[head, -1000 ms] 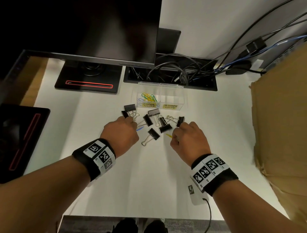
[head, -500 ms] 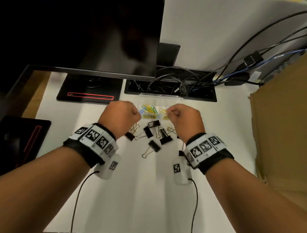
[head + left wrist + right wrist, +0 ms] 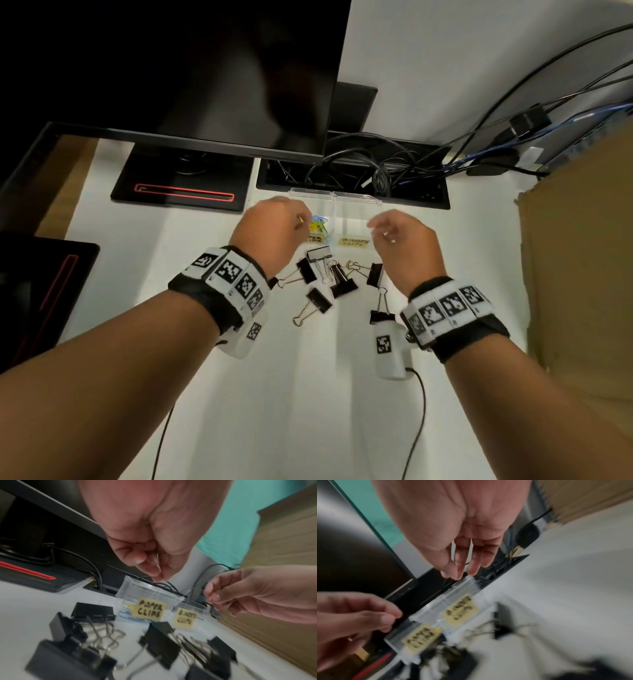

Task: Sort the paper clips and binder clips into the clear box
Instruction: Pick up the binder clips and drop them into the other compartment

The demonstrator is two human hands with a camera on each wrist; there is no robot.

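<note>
The clear two-part box (image 3: 356, 199) stands at the back of the white desk, with yellow labels "paper clips" (image 3: 150, 608) and one for binder clips (image 3: 185, 618). Coloured paper clips (image 3: 319, 223) lie in its left part. My left hand (image 3: 303, 219) hovers over that part, fingertips pinched together with a small yellow bit of a paper clip showing. My right hand (image 3: 376, 224) hangs above the right part with straight fingers (image 3: 473, 566) and nothing in them. Several black binder clips (image 3: 344, 284) lie scattered in front of the box, beneath my wrists.
A dark monitor (image 3: 171, 68) on a black base (image 3: 178, 185) stands behind and to the left. A cable tray (image 3: 352, 174) full of wires runs right behind the box. A cardboard box (image 3: 582, 257) borders the desk on the right.
Both hands rose from the pile of clips and moved forward to above the box. The right hand went from a closed pinch to straight fingers.
</note>
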